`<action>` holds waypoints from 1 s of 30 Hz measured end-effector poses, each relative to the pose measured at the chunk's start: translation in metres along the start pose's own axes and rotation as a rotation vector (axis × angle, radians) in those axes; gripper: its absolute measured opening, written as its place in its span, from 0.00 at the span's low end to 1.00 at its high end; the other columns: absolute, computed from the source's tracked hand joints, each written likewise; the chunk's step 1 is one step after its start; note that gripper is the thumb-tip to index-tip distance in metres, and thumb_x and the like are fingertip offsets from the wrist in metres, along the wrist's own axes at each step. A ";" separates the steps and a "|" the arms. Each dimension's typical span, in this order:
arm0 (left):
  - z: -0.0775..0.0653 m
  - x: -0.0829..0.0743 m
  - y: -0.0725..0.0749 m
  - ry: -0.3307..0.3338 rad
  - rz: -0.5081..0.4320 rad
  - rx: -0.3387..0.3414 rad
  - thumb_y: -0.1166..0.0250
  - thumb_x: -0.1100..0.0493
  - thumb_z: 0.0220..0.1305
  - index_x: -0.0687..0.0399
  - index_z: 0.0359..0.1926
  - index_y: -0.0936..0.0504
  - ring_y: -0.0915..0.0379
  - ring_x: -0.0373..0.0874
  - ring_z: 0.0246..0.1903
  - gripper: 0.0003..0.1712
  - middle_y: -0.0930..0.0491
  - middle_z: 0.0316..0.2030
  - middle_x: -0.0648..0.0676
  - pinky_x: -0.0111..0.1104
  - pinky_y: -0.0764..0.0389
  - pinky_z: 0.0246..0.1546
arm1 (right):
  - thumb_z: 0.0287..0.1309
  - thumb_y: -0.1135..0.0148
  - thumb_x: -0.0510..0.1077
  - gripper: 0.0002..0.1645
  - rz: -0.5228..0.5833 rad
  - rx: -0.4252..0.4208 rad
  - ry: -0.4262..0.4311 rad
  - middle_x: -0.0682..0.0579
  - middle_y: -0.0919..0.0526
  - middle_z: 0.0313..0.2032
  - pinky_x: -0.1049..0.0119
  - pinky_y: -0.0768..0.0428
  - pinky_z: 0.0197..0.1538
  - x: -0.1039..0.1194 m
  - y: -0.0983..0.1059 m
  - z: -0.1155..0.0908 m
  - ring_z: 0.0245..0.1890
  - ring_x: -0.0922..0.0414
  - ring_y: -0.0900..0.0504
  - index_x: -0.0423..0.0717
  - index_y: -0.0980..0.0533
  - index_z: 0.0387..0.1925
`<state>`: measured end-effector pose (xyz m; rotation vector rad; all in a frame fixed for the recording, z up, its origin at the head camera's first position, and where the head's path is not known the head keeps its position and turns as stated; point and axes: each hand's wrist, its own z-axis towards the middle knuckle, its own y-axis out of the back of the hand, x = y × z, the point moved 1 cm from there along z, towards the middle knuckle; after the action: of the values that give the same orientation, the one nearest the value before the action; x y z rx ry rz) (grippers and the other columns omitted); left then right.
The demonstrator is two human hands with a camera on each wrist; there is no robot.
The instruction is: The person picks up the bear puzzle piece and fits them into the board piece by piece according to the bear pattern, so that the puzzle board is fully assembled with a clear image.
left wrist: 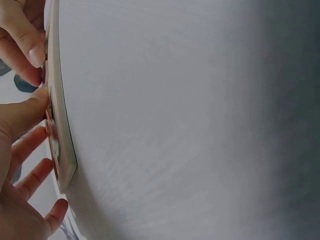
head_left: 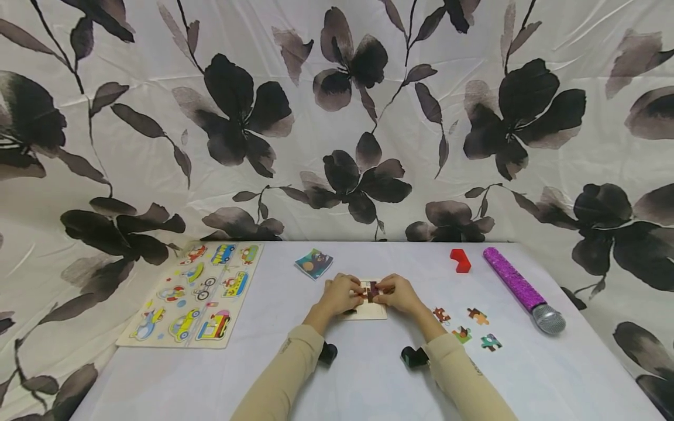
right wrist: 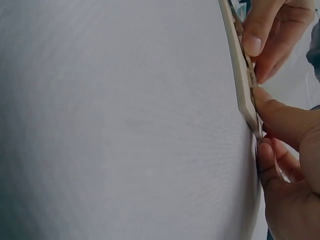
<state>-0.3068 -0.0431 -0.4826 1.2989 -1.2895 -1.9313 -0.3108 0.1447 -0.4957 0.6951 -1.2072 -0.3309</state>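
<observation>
A small wooden puzzle board (head_left: 372, 313) lies flat on the table, its middle filled with dark brown and reddish jigsaw pieces (head_left: 371, 289). My left hand (head_left: 341, 294) touches the board's left part, its thumb on top and the other fingers spread in the left wrist view. From the opposite side my right hand (head_left: 398, 293) rests its thumb and fingertips on the pieces and the board's right edge. Seen edge-on, the board (right wrist: 240, 82) has the thumb (right wrist: 277, 115) of my right hand lying against its face. Fingers hide much of the picture.
Several loose jigsaw pieces (head_left: 478, 316) lie right of my right forearm. Further right are a purple glittery microphone (head_left: 513, 282) and a red block (head_left: 460, 261). A vehicle puzzle board (head_left: 192, 292) lies at left; a small picture card (head_left: 314, 264) lies behind my hands.
</observation>
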 end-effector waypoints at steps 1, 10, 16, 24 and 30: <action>0.001 0.000 0.000 0.000 -0.001 0.002 0.31 0.56 0.54 0.51 0.42 0.13 0.32 0.50 0.53 0.13 0.20 0.49 0.51 0.49 0.35 0.48 | 0.43 0.26 0.37 0.21 -0.003 0.005 -0.002 0.44 0.21 0.37 0.66 0.22 0.39 0.000 0.000 0.000 0.35 0.53 0.22 0.28 0.19 0.40; 0.004 -0.001 0.000 0.046 -0.004 0.023 0.32 0.57 0.54 0.50 0.52 0.18 0.32 0.48 0.53 0.22 0.20 0.50 0.51 0.50 0.36 0.50 | 0.47 0.29 0.37 0.21 -0.007 0.053 -0.031 0.44 0.25 0.39 0.65 0.23 0.40 0.002 0.005 0.000 0.37 0.53 0.24 0.27 0.21 0.43; 0.003 -0.004 0.001 0.011 0.005 0.020 0.34 0.57 0.53 0.50 0.45 0.14 0.33 0.49 0.52 0.16 0.21 0.48 0.50 0.51 0.36 0.48 | 0.47 0.29 0.37 0.21 0.005 0.047 -0.018 0.44 0.25 0.39 0.66 0.25 0.39 0.001 0.005 0.000 0.36 0.54 0.25 0.28 0.20 0.43; 0.004 -0.008 -0.003 -0.006 0.100 0.018 0.32 0.52 0.56 0.49 0.43 0.13 0.31 0.47 0.51 0.14 0.20 0.48 0.49 0.46 0.34 0.47 | 0.48 0.29 0.37 0.20 0.022 0.064 -0.013 0.44 0.25 0.38 0.69 0.25 0.37 -0.001 0.003 0.000 0.35 0.55 0.25 0.28 0.20 0.43; 0.004 -0.009 -0.004 -0.040 0.094 -0.014 0.31 0.57 0.54 0.52 0.49 0.16 0.26 0.48 0.48 0.19 0.19 0.46 0.53 0.45 0.29 0.47 | 0.47 0.29 0.36 0.20 0.024 0.062 -0.003 0.43 0.25 0.38 0.69 0.24 0.37 -0.002 0.003 0.000 0.35 0.55 0.25 0.28 0.20 0.42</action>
<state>-0.3060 -0.0320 -0.4817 1.1771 -1.3300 -1.9061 -0.3115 0.1484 -0.4951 0.7329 -1.2323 -0.2753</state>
